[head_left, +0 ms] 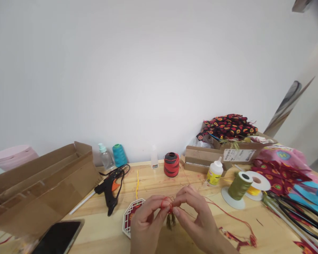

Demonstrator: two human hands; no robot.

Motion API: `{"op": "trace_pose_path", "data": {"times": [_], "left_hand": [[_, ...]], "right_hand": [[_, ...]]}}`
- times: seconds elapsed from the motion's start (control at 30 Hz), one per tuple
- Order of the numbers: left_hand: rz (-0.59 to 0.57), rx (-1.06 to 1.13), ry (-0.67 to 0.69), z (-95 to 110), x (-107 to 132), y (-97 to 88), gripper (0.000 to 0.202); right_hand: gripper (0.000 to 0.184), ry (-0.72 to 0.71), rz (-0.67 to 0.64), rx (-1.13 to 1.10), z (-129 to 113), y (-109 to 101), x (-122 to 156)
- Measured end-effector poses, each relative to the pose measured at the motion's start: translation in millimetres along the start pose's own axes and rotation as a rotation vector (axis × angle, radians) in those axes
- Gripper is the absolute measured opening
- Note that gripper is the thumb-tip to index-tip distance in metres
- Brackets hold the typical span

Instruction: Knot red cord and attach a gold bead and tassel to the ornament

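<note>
My left hand pinches a red cord near the front middle of the table, thumb against forefinger. Close beside it, my right hand is closed in a pinch on the same cord. Below the fingertips hangs a short olive-green tassel, its top hidden by the fingers and cord. From my right hand the red cord trails right to a small tangle on the wood. Partly behind my left hand lies an octagonal ornament with a white frame and dark red centre, a yellow cord stretching away from it.
Left are a cardboard box, a phone and a black glue gun. A red cord spool and a glue bottle stand behind my hands. Right are a green thread spool, ribbons and fabric.
</note>
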State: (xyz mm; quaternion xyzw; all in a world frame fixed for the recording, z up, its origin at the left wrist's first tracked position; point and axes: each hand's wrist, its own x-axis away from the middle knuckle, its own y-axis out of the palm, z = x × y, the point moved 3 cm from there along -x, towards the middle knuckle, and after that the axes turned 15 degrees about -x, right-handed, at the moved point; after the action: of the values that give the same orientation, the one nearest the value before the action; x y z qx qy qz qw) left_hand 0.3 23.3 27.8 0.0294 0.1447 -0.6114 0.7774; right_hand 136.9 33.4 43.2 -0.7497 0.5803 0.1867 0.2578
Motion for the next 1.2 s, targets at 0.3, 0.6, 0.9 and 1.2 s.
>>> {"op": "trace_pose_path", "data": {"times": [0.3, 0.6, 0.9, 1.2], "left_hand": [[-0.063, -0.006, 0.000, -5.6, -2.4, 2.1, 0.006], [0.011, 0.081, -0.144, -14.8, -7.6, -3.7, 0.006], [-0.034, 0.065, -0.269, -8.1, -8.1, -1.4, 0.008], [-0.066, 0.054, -0.271, -17.9, -7.0, 1.8, 0.009]], "right_hand": [[0.011, 0.067, 0.017, -0.036, 2.4, -4.8, -2.4], [0.011, 0.038, -0.065, -0.091, -0.8, -16.1, -2.1], [0.012, -0.119, -0.165, -0.054, -17.5, -4.7, 1.2], [0.010, -0.186, -0.225, -0.087, -15.8, 9.1, 2.1]]}}
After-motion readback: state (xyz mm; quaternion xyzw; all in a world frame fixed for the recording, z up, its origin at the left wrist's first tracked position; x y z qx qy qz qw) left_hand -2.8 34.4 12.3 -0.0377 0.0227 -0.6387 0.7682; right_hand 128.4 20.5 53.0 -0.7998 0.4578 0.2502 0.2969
